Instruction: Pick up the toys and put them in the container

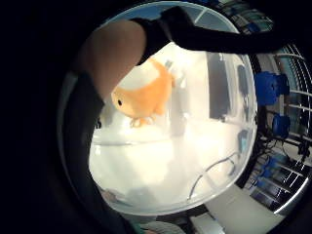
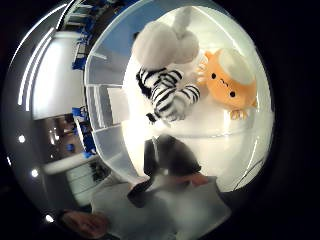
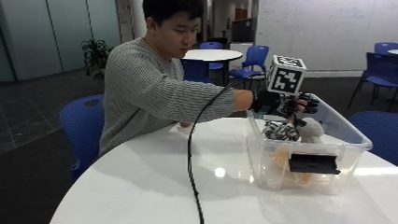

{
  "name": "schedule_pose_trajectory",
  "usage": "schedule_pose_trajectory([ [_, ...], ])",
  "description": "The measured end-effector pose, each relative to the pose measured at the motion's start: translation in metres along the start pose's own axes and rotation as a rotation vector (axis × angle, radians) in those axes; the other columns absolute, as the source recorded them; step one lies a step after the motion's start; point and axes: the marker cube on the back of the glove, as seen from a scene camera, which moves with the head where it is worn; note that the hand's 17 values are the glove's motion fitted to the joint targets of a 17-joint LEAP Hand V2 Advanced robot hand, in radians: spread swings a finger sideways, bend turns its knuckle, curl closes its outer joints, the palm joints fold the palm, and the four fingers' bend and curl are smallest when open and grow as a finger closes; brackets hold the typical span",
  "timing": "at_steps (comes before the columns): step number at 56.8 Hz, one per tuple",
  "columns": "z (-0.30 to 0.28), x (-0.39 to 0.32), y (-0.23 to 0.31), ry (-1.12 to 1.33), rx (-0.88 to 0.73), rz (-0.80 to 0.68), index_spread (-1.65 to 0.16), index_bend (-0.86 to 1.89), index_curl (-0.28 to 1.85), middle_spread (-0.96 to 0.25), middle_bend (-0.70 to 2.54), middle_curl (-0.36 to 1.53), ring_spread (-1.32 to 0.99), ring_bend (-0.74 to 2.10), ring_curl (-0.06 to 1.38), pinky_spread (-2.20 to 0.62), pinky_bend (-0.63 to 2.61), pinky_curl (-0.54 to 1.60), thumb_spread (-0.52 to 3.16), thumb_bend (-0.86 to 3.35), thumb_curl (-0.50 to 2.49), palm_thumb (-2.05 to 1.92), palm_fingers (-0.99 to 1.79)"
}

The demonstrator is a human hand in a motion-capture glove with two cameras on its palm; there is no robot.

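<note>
Dropping toys into the clear plastic container (image 3: 348,133) looks to be the step in hand: the gloved right hand (image 3: 283,105) hangs over the container's open top, above a zebra-striped plush (image 3: 279,130) that lies inside with a pale plush (image 3: 311,129) against it. An orange plush (image 2: 230,80) lies at the bottom just beside them, seen through the wall in the outside view. No toy shows on the white bench (image 3: 155,182), so the task seems near its end. The hands cannot be read for certain: the right one's fingers look loosely spread with nothing between them, yet whether they touch the striped toy is unclear. Next, I judge, it should lift clear.
</note>
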Motion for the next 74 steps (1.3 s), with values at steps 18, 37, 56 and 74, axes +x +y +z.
schedule_pose_trajectory([
  [18,-0.021,0.021,0.14,-0.058,0.108,-0.135,-0.32,0.12,0.34,-0.08,0.1,0.26,-0.01,0.13,0.3,0.06,1.01,0.38,1.28,-0.03,0.44,-0.02,-0.32],
  [37,-0.002,0.065,0.304,0.115,0.222,-0.057,-0.35,0.15,0.32,-0.1,0.13,0.23,-0.01,0.14,0.23,0.07,0.9,0.34,1.31,-0.02,0.35,-0.02,-0.21],
  [56,0.149,0.013,0.429,0.008,0.228,-0.038,-0.36,0.17,0.33,-0.11,0.14,0.23,-0.02,0.15,0.21,0.07,0.86,0.33,1.34,-0.02,0.32,-0.01,-0.16],
  [74,0.203,0.009,0.451,-0.021,0.153,-0.021,-0.37,0.18,0.36,-0.12,0.15,0.23,-0.03,0.16,0.19,0.07,0.83,0.33,1.38,-0.01,0.31,0.0,-0.13],
])
